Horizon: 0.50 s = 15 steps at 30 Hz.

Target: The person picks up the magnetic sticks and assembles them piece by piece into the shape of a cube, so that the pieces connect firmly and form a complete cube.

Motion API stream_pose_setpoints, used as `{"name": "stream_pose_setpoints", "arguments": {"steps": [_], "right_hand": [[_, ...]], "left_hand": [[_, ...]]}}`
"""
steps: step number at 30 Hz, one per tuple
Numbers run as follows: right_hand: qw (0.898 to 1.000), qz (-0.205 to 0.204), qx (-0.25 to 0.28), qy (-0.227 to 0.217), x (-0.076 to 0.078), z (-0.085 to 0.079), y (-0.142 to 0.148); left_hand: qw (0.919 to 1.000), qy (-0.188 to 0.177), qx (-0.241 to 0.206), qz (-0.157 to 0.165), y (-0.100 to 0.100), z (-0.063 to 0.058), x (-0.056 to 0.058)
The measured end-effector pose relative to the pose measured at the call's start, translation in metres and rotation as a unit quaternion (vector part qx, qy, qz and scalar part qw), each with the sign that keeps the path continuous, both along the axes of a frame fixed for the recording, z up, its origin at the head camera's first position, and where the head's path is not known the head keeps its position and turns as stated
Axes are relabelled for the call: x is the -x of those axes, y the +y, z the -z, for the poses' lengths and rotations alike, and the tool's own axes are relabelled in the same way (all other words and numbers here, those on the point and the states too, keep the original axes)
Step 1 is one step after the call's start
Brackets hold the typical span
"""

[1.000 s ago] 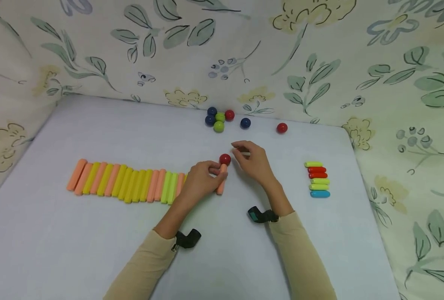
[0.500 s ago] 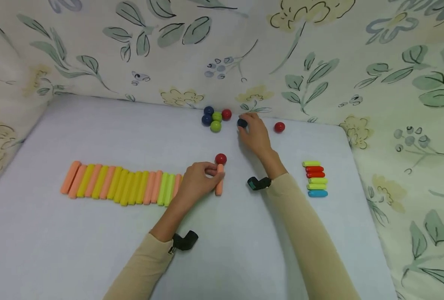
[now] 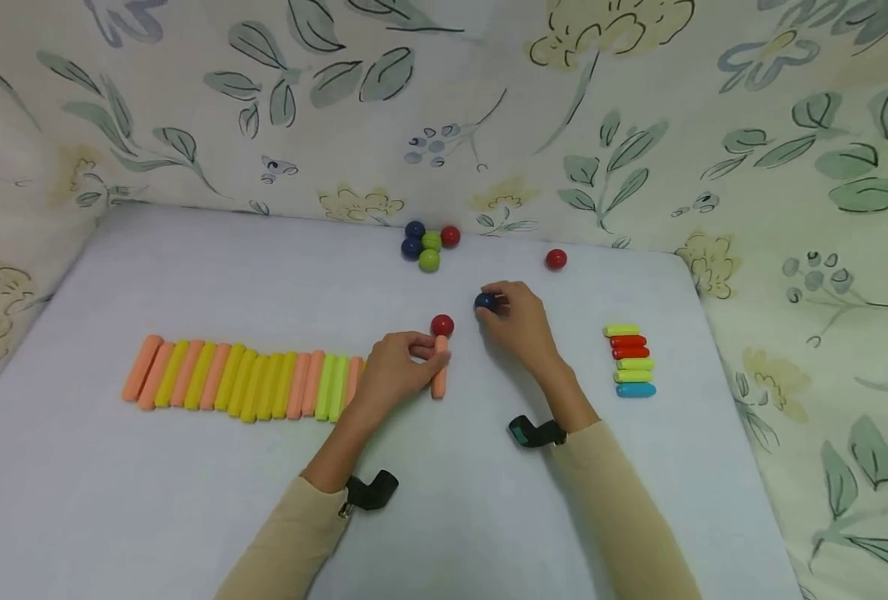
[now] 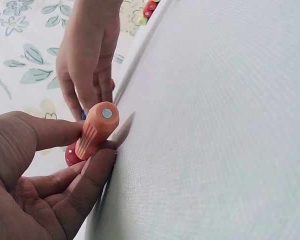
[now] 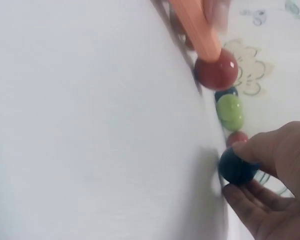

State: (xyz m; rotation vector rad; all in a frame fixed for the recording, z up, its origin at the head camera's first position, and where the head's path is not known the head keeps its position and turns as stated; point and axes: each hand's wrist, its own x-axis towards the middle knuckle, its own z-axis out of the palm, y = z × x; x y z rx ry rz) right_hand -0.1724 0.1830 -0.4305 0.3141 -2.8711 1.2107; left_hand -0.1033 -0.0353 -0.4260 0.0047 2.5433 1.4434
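Note:
My left hand pinches an orange magnetic stick between thumb and fingers. A silvery disc shows in the stick's near end in the left wrist view. At its far end a glossy red ball sits against the stick, as the right wrist view also shows. To the right, my right hand holds a dark blue ball by thumb and fingertips, a short gap from the red one. In the right wrist view that blue ball is close over the white table.
Left of my hands runs a long row of orange, yellow and green sticks. Several blue, green and red balls cluster at the back edge. A lone red ball lies right of them. Short coloured sticks are stacked at right.
My right hand reached out to the blue ball at the back, took hold of it, and brought it back toward the red ball. My left hand keeps its grip on the orange stick.

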Motion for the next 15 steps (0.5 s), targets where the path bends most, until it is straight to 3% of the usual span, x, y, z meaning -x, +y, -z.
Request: {"name": "stream_pose_setpoints", "arguments": {"steps": [5,10,15], "right_hand": [[0.999,-0.011,0.028,0.013,-0.040,0.003,0.005],[0.997,-0.031,0.070,0.027,-0.069,0.006,-0.002],[0.994,-0.026,0.102,0.014,-0.095,0.008,-0.006]], "left_hand": [[1.0000,-0.007,-0.003,0.006,0.003,0.005,-0.002],[1.0000,-0.002,0.002,-0.005,0.000,0.008,0.000],[1.0000,0.000,-0.004,0.005,-0.001,0.007,0.001]]}}
